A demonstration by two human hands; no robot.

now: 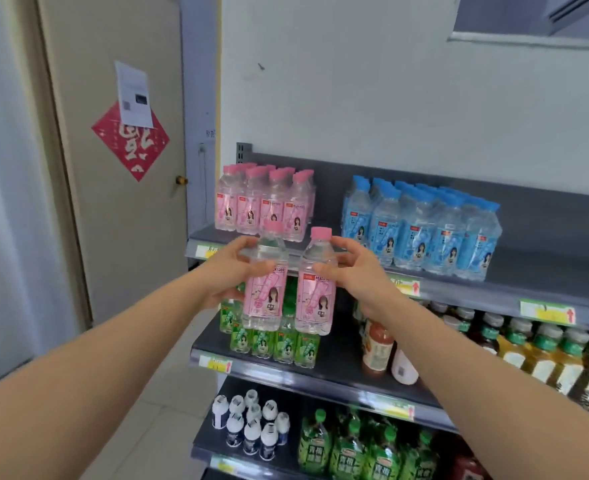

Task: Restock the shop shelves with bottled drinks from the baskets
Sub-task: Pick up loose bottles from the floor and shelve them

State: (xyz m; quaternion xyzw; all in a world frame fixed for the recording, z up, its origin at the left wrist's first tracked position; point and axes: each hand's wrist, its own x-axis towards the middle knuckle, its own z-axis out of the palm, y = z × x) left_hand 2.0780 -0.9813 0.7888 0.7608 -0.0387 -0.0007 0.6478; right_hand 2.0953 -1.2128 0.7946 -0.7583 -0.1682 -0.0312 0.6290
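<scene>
**A:** How do the person's arms lie?

**B:** Both bare forearms rise from six o'clock toward the middle of the view, converging. The left hand [230,270] has thumb and fingers curled round the shoulder of the left peach soda bottle [264,299]. The right hand [357,273] grips the right peach soda bottle [315,303] at its shoulder, thumb at the top of the label. Each hand is clamped on its own bottle. The two bottles are upright, side by side and just apart, held in the air.

**A:** How would they handle?

**B:** They look full, so probably fairly weighty. The thin clear plastic likely gives under a squeeze, and the label film seems slick. The shoulder above the label looks the surest hold, and that is where the hands are.

**A:** Where are they against the shelving?

**B:** In front of the lip of the top shelf [542,268], not yet on it. The pink-capped row [262,209] stands behind at twelve o'clock from them, bare shelf at one o'clock, and blue-capped bottles [421,230] at two o'clock. Green-labelled bottles [272,344] stand on the shelf below, at six o'clock.
</scene>
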